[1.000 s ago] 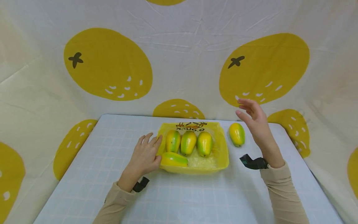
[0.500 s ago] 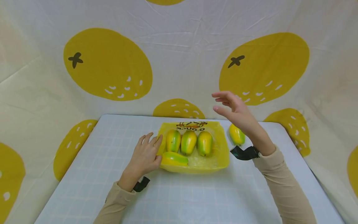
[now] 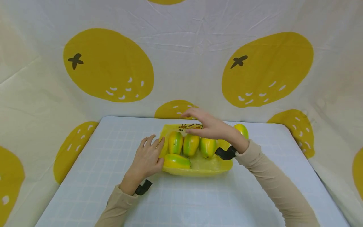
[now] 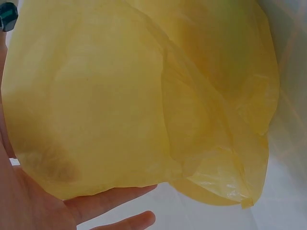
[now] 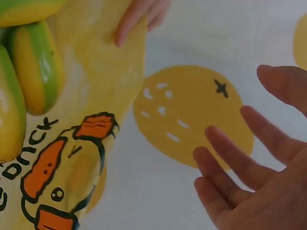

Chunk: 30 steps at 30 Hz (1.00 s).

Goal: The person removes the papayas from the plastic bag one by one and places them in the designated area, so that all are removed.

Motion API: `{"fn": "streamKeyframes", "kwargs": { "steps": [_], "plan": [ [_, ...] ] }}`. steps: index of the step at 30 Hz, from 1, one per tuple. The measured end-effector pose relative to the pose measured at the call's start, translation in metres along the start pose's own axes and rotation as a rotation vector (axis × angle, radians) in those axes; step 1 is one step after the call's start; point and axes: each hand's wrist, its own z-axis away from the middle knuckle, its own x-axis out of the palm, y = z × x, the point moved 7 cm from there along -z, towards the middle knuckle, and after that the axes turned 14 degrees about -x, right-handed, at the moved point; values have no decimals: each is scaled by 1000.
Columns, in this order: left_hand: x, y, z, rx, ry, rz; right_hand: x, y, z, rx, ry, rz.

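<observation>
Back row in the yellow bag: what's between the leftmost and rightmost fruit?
One more yellow-green fruit, the middle of the row's three. Shows in the head view.

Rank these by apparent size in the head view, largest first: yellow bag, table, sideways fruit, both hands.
1. Table
2. Yellow bag
3. Left hand and right hand: too alike to rank
4. Sideways fruit

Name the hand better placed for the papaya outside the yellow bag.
Probably the right hand: it holds nothing and is nearer the loose papaya, right of the yellow bag. The left hand is at the bag's left edge.
</observation>
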Motion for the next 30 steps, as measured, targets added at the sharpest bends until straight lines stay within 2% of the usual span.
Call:
{"fn": "streamKeyframes", "kwargs": {
  "steps": [3,6,10,13,18,20,24,30],
  "plan": [
    [-1,0,0,3,2,-4,21,3,-6,-79,-90,-11],
    [-2,1,0,6,6,-4,43,11,-9,-123,-196,-52],
    [-2,2,0,8,2,-9,73,24,-7,-98,-340,-118],
    [-1,1,0,9,1,-14,92,33,-5,-53,-417,-154],
    [0,2,0,13,7,-7,118,41,0,11,-491,-202],
    [0,2,0,15,8,-10,128,41,2,11,-527,-208],
    [0,2,0,17,6,-14,146,44,8,-15,-609,-167],
    [-2,2,0,21,7,2,157,45,10,-15,-652,-104]
  ]
}}
